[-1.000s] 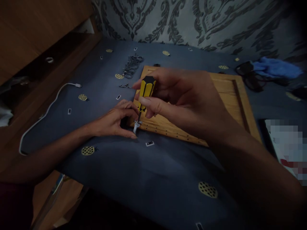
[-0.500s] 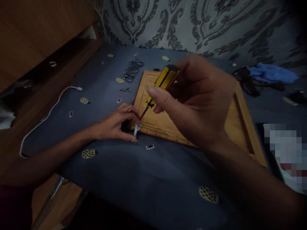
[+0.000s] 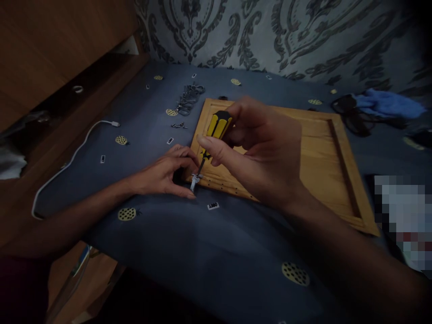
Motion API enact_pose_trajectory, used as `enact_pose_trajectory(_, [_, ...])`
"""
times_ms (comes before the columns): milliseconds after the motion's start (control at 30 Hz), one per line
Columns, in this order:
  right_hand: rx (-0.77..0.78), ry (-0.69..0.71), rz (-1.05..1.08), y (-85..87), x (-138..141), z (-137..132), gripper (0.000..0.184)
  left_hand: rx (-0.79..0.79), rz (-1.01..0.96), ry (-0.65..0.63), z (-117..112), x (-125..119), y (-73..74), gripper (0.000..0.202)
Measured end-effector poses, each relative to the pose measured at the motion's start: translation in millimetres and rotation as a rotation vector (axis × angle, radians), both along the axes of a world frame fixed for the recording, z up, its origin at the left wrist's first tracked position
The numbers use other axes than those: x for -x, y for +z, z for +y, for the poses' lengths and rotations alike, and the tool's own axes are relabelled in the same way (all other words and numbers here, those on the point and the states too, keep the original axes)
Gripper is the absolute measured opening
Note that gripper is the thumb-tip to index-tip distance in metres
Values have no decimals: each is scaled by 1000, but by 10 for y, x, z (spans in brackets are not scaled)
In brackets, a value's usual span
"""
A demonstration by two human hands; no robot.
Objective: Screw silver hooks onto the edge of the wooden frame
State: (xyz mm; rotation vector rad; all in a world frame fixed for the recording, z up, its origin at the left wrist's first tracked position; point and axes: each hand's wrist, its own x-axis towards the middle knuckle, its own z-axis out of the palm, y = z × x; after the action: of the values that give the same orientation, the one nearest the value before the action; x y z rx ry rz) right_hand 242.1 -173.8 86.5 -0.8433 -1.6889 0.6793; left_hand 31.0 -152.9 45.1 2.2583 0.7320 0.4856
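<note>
A dark blue cloth (image 3: 162, 252) lies over the worktop, with yellow pineapples (image 3: 127, 214) and little white word tags printed on it. On the left, a white cord (image 3: 101, 121) makes a long bend. Beside it is a brown wooden cupboard (image 3: 67, 40) with a small round thing (image 3: 77, 89) on it. At the back is a wall (image 3: 256, 27) with big curly leaf shapes. On the far right, dark sunglasses (image 3: 361, 127) sit against a crumpled blue rag (image 3: 388, 104).
</note>
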Motion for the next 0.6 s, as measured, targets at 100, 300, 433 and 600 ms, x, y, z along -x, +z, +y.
enact_pose_trajectory(100, [-10, -2, 2, 2, 3, -2, 34, 6, 5, 12, -3, -2, 2, 48])
enact_pose_trajectory(300, [-23, 11, -12, -6, 1, -9, 33, -2, 1, 11, 5, -2, -17, 49])
enact_pose_trajectory(433, [-43, 4, -53, -5, -11, -12, 33, -12, -8, 11, 7, 0, -29, 50])
enact_pose_trajectory(600, [-34, 73, -129, 81, -64, -20, 30, -2, 7, 13, 0, -1, -17, 51])
